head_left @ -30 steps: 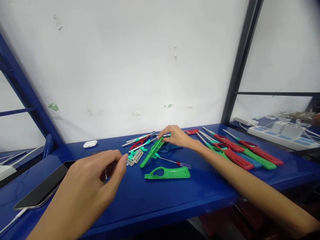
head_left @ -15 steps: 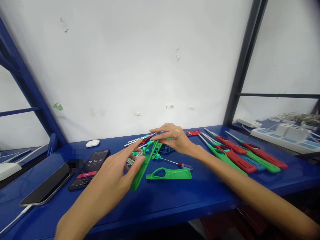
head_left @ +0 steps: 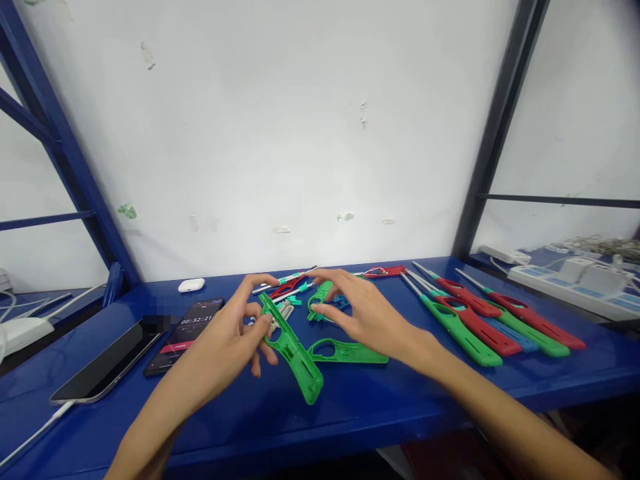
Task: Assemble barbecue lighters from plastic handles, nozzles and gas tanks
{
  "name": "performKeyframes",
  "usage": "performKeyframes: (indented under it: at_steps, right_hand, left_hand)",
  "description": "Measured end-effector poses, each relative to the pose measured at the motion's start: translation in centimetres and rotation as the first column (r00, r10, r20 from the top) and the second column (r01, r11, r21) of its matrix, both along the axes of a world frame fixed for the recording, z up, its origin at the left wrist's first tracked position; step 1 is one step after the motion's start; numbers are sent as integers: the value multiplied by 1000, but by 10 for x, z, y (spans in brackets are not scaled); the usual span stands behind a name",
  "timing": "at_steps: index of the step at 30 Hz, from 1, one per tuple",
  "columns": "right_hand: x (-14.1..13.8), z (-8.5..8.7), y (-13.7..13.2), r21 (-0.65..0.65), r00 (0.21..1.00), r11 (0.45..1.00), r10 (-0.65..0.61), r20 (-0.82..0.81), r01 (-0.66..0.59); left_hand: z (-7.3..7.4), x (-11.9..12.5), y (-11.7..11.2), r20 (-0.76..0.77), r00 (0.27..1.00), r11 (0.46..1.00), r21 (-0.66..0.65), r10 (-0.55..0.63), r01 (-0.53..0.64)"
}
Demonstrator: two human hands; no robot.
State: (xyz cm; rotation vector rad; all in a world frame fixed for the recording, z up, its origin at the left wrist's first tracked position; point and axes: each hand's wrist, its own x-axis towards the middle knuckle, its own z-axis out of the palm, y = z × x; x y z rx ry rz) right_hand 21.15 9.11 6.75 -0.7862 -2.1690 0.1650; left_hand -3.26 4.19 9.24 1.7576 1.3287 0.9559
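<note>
Pinched between the thumb and fingers of my left hand point(head_left: 245, 333) is a green half-shell of a long-nosed gas lighter point(head_left: 297, 363). Its inner side faces up and its wide end slants down toward the table's front. My right hand point(head_left: 367, 303) is open, thumb and index finger apart beside a green lighter piece point(head_left: 323, 293) at the back; whether they touch it is hard to see. A second green half-shell point(head_left: 360, 353) lies on the table behind the held one. Small metal parts point(head_left: 285, 312) show just behind my left hand.
Whole lighters point(head_left: 470, 337) in green, red and blue lie in a row at the right. Metal tubes point(head_left: 285, 277) and a red shell point(head_left: 395, 271) lie toward the wall. Two phones point(head_left: 193, 323) and a white earbud case point(head_left: 191, 285) are at the left, a power strip point(head_left: 575, 287) far right.
The green half-shell in my left hand has swung round, its wide end now pointing right and toward me. My right hand has come off it and spread its fingers.
</note>
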Motion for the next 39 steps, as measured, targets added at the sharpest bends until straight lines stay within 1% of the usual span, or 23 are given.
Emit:
performKeyframes:
  at_steps: [2, 4, 7, 10, 12, 14, 16, 18, 20, 21, 22, 23, 24, 27, 30, 32, 34, 37, 39]
  right_hand:
    - [8, -11, -19, -134, 1000, 991, -26, -13, 24]
    - [16, -25, -39, -193, 997, 981, 13, 75, 2]
    - [22, -43, -60, -229, 982, 973, 28, 186, 16]
    - [23, -54, -65, -216, 969, 975, -5, 246, 60]
    - [23, -56, -60, -190, 963, 978, -38, 265, 91]
    - [23, -55, -54, -165, 958, 980, -58, 280, 108]
    - [24, -49, -47, -129, 953, 987, -55, 299, 98]
    - [24, -39, -39, -54, 940, 995, -62, 336, 85]
    - [23, -25, -27, 53, 910, 995, -99, 403, 85]
    - [21, -17, -19, 120, 879, 990, -122, 460, 74]
    - [19, -9, -8, 149, 864, 987, -128, 486, 63]
    - [15, -2, 3, 164, 853, 985, -127, 506, 50]
    - [10, 5, 17, 182, 840, 982, -130, 527, 38]
    - [-12, 17, 63, 252, 796, 967, -178, 578, 33]
    - [-38, 16, 108, 297, 730, 953, -238, 640, 50]
    - [-53, 10, 133, 314, 684, 946, -278, 674, 75]
    - [-63, 3, 152, 325, 641, 942, -303, 705, 87]
    - [-71, -5, 171, 331, 586, 940, -313, 747, 81]
    - [-72, -7, 178, 329, 561, 942, -307, 769, 64]
  left_hand:
    - [0, -5, 2, -119, 993, 999, -29, 24, -28]
    - [1, -10, 4, -246, 969, 994, -88, 35, -58]
    - [0, -21, 3, -371, 928, 985, -158, 1, -64]
    - [-1, -37, -2, -456, 887, 988, -157, -69, -4]
    - [-2, -46, -6, -525, 845, 989, -143, -102, 30]
    - [-1, -48, -9, -577, 803, 984, -170, -149, 61]
    - [0, -44, -10, -603, 774, 975, -211, -190, 75]
    - [-2, -36, -10, -613, 761, 968, -234, -215, 85]
    - [-6, -25, -10, -616, 757, 970, -218, -219, 103]
    - [-8, -19, -10, -624, 753, 975, -191, -208, 110]
    - [-11, -13, -11, -638, 749, 983, -152, -179, 105]
    - [-14, -6, -12, -661, 741, 993, -83, -120, 87]
    - [-16, 2, -13, -693, 715, 996, -36, -87, 86]
    - [-21, 26, -16, -765, 641, 997, -4, -51, 74]
    - [-22, 46, -20, -814, 579, 998, -16, -48, 60]
    - [-22, 51, -23, -815, 576, 997, -27, -61, 66]
    - [-23, 50, -28, -815, 577, 996, -3, -52, 86]
    - [-24, 43, -38, -799, 601, 988, 87, -6, 125]
    - [-22, 40, -47, -759, 652, 975, 145, 0, 169]
